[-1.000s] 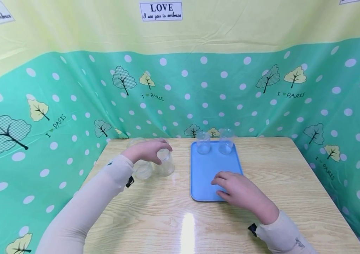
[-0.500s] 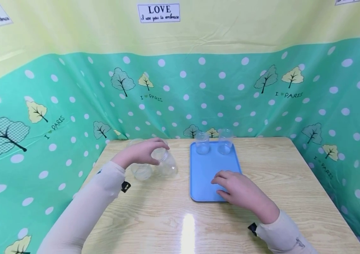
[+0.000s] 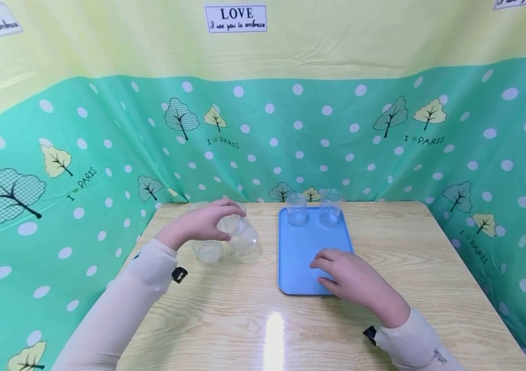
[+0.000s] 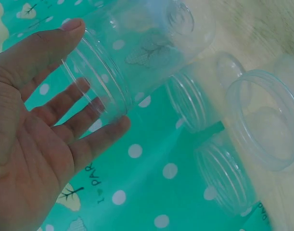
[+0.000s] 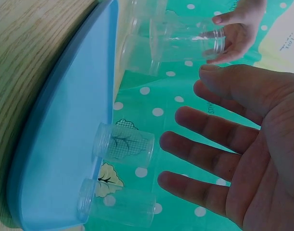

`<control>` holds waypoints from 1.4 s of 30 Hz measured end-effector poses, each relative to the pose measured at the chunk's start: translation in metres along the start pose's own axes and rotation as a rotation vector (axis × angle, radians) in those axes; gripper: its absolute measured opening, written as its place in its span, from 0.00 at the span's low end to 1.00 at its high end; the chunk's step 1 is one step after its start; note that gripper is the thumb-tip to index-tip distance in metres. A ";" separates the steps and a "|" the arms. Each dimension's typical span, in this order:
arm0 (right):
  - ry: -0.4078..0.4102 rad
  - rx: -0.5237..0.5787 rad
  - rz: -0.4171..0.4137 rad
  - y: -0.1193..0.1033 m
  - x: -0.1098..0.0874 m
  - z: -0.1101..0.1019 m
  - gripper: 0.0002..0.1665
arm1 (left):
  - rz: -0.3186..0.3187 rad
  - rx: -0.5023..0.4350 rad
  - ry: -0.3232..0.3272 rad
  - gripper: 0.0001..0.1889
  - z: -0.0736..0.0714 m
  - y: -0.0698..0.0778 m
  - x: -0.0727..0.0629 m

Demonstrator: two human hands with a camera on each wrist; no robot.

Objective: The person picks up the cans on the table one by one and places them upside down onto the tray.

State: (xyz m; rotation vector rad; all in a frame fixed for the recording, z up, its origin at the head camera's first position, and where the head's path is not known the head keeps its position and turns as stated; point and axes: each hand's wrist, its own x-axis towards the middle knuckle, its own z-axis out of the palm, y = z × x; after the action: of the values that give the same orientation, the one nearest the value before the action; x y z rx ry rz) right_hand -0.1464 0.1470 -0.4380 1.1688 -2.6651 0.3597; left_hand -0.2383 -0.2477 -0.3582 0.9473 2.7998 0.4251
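My left hand grips a clear plastic jar around its threaded rim, thumb on one side and fingers on the other. This jar hangs tilted, its base swung to the right, in the head view. Close beside it stand other clear jars, one of them a short jar; the hand partly hides them. My right hand hovers over the near right part of the blue tray, fingers loosely spread around nothing. Two clear jars, a left one and a right one, stand threaded end down at the tray's far end.
The wooden table carries the tray right of centre and the jar group at the left. A green and yellow printed cloth encloses the back and both sides.
The jar in my left hand has gone from upright to tilted, its base swinging right. That hand has drifted slightly left. My right hand and the tray jars have stayed put.
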 end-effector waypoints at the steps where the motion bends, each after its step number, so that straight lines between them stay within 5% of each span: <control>1: 0.001 0.001 0.000 0.000 0.000 0.000 0.17 | 0.005 -0.002 0.005 0.35 0.000 0.001 -0.001; 25: -0.003 0.002 0.035 0.003 0.000 -0.001 0.18 | 0.060 -0.038 0.103 0.35 -0.005 0.018 -0.009; 42: -0.005 0.005 0.019 0.003 0.001 0.001 0.17 | 0.115 -0.070 0.160 0.34 0.013 0.031 -0.007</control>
State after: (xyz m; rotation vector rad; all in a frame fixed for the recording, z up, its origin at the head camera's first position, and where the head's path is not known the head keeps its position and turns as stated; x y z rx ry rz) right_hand -0.1494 0.1484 -0.4395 1.1486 -2.6830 0.3669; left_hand -0.2118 -0.2256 -0.3599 1.1086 2.8579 0.6369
